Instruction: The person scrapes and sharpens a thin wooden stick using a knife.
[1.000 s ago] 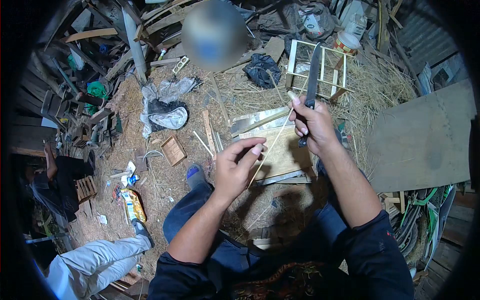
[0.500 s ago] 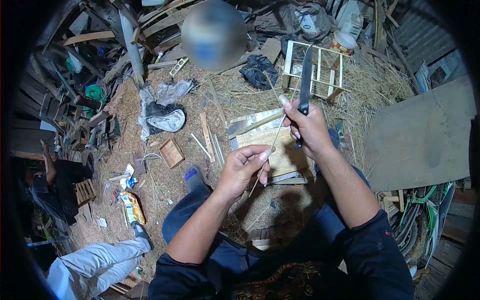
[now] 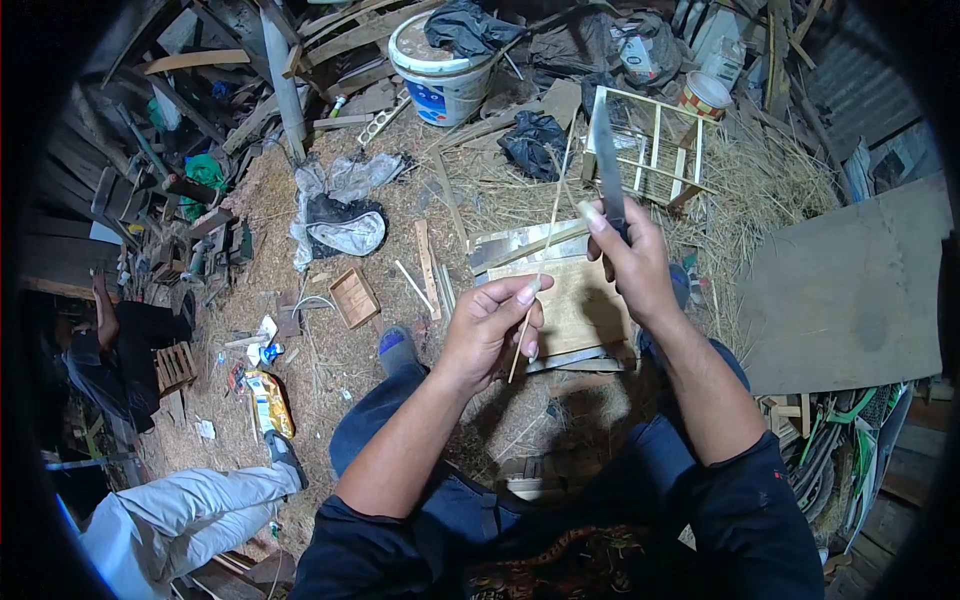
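Observation:
A thin bamboo strip (image 3: 556,205) is pinched between the thumb and fingers of my left hand (image 3: 495,325), its long end rising up and its short end poking out below. My right hand (image 3: 635,260) is closed round the handle of a knife (image 3: 607,155), whose blade points upward. The strip passes just left of my right thumb; whether they touch I cannot tell. Beneath both hands lies a light wooden board (image 3: 570,300) on the ground, with a flat wooden slat (image 3: 530,249) across its far edge.
A slatted wooden frame (image 3: 650,150) stands beyond my right hand, near a white bucket (image 3: 440,85) and a black plastic bag (image 3: 533,145). A small wooden box (image 3: 353,298) lies left of the board. Two other people are at the left, one in light trousers (image 3: 190,520).
My left hand has closed on the strip. The strip now stands more upright, apart from my right fingertips' earlier grip. The view has shifted slightly, and the bucket shows clearly.

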`<state>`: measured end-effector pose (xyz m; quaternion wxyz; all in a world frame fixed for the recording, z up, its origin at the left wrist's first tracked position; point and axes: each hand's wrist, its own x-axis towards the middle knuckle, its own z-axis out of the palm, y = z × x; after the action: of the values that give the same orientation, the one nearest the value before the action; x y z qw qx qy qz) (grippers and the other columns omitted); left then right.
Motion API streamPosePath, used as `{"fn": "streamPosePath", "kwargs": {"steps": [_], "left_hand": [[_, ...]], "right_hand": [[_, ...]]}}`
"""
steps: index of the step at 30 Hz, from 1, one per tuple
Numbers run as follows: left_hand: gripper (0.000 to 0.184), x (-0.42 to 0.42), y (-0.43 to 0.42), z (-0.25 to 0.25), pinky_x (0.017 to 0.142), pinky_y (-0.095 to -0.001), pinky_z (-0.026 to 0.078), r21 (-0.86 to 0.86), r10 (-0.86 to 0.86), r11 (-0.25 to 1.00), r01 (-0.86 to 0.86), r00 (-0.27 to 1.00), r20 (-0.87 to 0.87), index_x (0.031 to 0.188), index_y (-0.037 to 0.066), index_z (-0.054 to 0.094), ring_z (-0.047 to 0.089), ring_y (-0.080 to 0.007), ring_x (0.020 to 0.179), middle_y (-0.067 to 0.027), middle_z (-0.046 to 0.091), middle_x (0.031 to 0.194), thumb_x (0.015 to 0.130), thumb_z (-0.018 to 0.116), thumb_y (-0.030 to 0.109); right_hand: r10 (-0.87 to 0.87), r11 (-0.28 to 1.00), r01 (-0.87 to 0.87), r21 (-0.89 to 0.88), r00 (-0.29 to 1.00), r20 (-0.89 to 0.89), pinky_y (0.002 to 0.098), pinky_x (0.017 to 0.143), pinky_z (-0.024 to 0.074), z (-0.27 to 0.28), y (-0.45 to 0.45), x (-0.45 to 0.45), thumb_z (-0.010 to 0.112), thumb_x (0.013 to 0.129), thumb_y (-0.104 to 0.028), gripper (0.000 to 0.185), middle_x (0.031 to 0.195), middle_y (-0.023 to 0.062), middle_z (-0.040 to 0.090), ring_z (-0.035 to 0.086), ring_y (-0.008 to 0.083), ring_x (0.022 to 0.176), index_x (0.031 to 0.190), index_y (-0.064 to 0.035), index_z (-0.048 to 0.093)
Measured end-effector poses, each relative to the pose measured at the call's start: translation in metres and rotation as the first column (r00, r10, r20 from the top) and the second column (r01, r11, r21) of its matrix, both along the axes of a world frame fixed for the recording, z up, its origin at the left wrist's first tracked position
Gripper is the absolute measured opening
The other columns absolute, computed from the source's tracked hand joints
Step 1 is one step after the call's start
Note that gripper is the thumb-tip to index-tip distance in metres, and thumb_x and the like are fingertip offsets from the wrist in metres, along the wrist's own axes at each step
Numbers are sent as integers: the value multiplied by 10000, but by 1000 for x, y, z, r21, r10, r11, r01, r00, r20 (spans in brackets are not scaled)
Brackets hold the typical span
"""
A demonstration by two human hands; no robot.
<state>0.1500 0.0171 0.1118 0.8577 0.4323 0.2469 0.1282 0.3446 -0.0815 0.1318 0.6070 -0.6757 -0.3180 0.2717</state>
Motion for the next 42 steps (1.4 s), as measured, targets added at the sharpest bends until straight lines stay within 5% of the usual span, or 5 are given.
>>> {"fn": "streamPosePath", "kwargs": {"steps": [7, 11, 22, 33, 42], "left_hand": [[366, -1, 3, 2, 539, -256, 500, -37, 51, 998, -50, 998, 25, 1315, -34, 633, 592, -123, 567, -46, 633, 776, 1076, 622, 243], [368, -2, 4, 1, 525, -247, 499, -58, 53, 997, -52, 998, 27, 1322, -31, 631, 592, -105, 555, -35, 639, 784, 1083, 611, 248], [367, -13, 6, 6, 455, -220, 440, 22, -77, 997, 78, 996, -34, 1310, -27, 652, 484, -66, 454, 7, 571, 690, 1083, 609, 258], [368, -77, -24, 46, 414, -207, 377, 41, -69, 997, 72, 996, -65, 1344, -19, 635, 426, -40, 424, 51, 511, 642, 1107, 566, 254], [356, -219, -83, 51, 440, -240, 415, 110, 161, 983, -146, 976, -145, 1319, -45, 652, 492, -86, 447, -14, 609, 662, 1069, 641, 208]], "right_hand": [[95, 994, -100, 45, 989, 111, 275, 735, 463, -12, -3, -5, 670, 1052, -296, 329, 840, -9, 613, 557, 66, 809, 1239, -25, 658], [164, 981, -145, -129, 975, 151, 280, 763, 487, 3, -10, -7, 724, 1015, -236, 313, 887, 5, 652, 582, 76, 835, 1229, -14, 669], [211, 971, -237, 8, 878, 429, 278, 807, 513, -8, -5, -12, 770, 952, -140, 380, 1076, 62, 763, 647, 106, 890, 1314, -43, 713], [205, 967, -242, 78, 925, 321, 336, 846, 549, 14, -13, -43, 803, 905, -133, 212, 984, 94, 769, 725, 172, 931, 1073, -10, 762], [407, 901, -433, 24, 863, 299, 338, 821, 543, 29, -7, -138, 825, 887, -185, 300, 998, 111, 763, 714, 188, 904, 1141, -44, 754]]}}
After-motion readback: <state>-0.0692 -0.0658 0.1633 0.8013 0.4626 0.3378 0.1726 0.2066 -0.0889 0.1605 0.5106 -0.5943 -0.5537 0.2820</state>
